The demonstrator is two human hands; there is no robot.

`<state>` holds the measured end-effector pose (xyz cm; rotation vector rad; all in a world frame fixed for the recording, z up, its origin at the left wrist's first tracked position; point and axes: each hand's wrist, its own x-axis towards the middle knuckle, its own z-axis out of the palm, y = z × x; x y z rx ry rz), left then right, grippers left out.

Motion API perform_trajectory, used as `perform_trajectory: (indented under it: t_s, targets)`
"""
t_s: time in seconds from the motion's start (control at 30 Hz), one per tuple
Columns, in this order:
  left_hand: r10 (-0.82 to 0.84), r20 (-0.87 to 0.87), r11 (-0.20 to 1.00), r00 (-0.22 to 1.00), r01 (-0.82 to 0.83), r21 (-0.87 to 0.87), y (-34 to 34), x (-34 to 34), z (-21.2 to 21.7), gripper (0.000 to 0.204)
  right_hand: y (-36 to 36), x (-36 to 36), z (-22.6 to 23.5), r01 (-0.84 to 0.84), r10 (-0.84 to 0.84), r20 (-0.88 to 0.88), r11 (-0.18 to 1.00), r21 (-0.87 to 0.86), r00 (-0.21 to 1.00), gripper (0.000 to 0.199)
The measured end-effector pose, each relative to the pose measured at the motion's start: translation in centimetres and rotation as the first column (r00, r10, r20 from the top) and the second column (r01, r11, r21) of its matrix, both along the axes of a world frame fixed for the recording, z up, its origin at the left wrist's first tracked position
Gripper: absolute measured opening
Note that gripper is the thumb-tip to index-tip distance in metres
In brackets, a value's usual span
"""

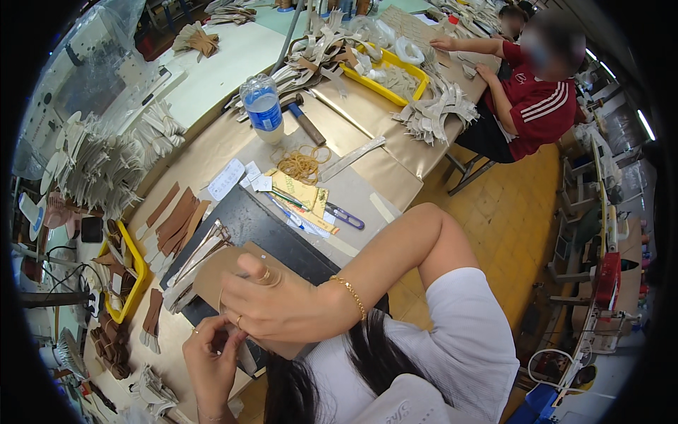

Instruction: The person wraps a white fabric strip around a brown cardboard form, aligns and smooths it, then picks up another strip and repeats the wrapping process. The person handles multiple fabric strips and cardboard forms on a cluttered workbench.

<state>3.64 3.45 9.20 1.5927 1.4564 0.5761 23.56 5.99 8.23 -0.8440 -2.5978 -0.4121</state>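
- On the dark mat (282, 237) at the near edge of the bench (381, 169), I see a flat tan piece (215, 272), cardboard or leather by the look, lying under my two hands.
- Right hand (272, 304): grip closed down on the tan piece, thumb raised, palm pressing it flat against the mat.
- Left hand (212, 353): fingers pinched shut on something small and thin at the piece's near edge; I cannot tell what it is.
- Handling judgement: the piece looks light, thin and semi-stiff; it would likely bend if lifted by one corner. Best held at an edge with a flat pinch, the other hand supporting the middle. Surface looks matte, not slippery, not fragile.
- Beside the mat on the left: brown strips (176, 215) fanned out, and a bundle of pale thin strips (201, 254) touching the tan piece.
- Yellow tray (136, 272) at far left, holding dark brown cut parts.
- Packages and labels: clear plastic bottle (263, 107) with a blue label band, upright, well beyond the mat; white paper tags (236, 177) flat near it; a yellow printed packet (300, 191) just past the mat; rubber bands (302, 164) heaped behind that.
- Second yellow tray (395, 78) further along, near another person in a red top (537, 106).
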Motion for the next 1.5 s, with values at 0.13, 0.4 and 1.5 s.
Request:
perform_trajectory:
  t_s: [0.13, 0.4, 1.5]
  targets:
    - [0.014, 0.013, 1.0, 1.0, -0.014, -0.022, 0.2, 0.0, -0.2, 0.023, -0.2, 0.4, -0.5, 0.026, -0.027, -0.048, 0.999, -0.019, 0.998, 0.022]
    - [0.068, 0.033, 0.997, 0.997, -0.066, -0.039, 0.3, -0.3, -0.3, 0.026, 0.0, 2.3, 1.2, -0.075, 0.065, -0.046, 0.959, -0.272, 0.997, 0.007]
    - [0.075, 0.496, 0.849, 0.865, 0.206, -0.487, 1.5, -1.5, 0.2, 0.064, 1.5, 4.7, 2.9, -0.334, -0.071, -0.56, 0.738, -0.587, 0.826, 0.018]
